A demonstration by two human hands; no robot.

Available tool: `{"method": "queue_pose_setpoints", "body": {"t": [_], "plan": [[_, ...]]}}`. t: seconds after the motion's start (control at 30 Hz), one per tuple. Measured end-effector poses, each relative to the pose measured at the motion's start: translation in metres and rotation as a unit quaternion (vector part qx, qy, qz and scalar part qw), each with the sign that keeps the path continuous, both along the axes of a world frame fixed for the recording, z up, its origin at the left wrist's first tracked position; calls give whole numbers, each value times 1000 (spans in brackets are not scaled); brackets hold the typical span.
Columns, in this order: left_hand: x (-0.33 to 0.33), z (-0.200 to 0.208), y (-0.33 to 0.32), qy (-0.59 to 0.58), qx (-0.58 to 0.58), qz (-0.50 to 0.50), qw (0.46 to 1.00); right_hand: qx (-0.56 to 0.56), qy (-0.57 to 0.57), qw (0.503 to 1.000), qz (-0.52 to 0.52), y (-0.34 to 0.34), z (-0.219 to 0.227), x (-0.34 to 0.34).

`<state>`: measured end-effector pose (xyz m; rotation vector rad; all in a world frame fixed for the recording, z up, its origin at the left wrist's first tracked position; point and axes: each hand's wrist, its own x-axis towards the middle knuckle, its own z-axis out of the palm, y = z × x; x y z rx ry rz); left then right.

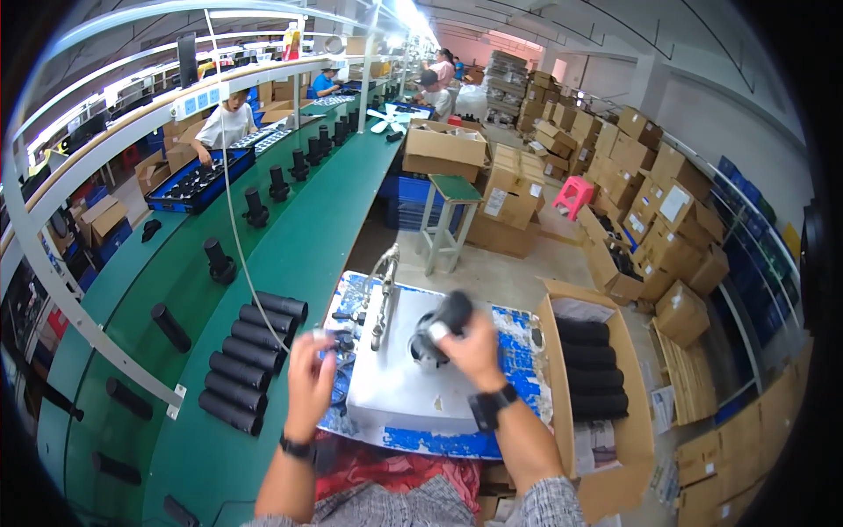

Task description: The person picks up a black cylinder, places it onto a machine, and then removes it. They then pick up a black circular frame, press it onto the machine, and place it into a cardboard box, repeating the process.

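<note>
Right of centre, the right hand (474,351) has its fingers wrapped around a blurred black part (452,309), tilted right above the dark round fitting (423,347) on the metal box (395,391); a loose pinch or a crooked angle could make it slip or jam there! Left of centre, the left hand (309,378) is raised with curled fingers, and whether they grip anything I cannot tell; the hanging white cord (233,198) ends close by, so a careless sweep might snag it; now the count: two hands, one part up, seven black tubes (235,391) lying lower left, by my tally, and four black cylinders (593,379) showing in the open carton (645,439), lower right.
</note>
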<state>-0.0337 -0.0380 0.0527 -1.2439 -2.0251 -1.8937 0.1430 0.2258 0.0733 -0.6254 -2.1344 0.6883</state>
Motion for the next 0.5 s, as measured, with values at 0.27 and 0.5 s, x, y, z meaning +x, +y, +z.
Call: {"method": "queue_pose_setpoints", "body": {"t": [0.27, 0.5], "plan": [[69, 42, -91, 153, 68, -27, 986, 165, 77, 940, 289, -140, 113, 31], [28, 40, -113, 176, -81, 1, 981, 114, 17, 945, 305, -191, 4, -18]]}}
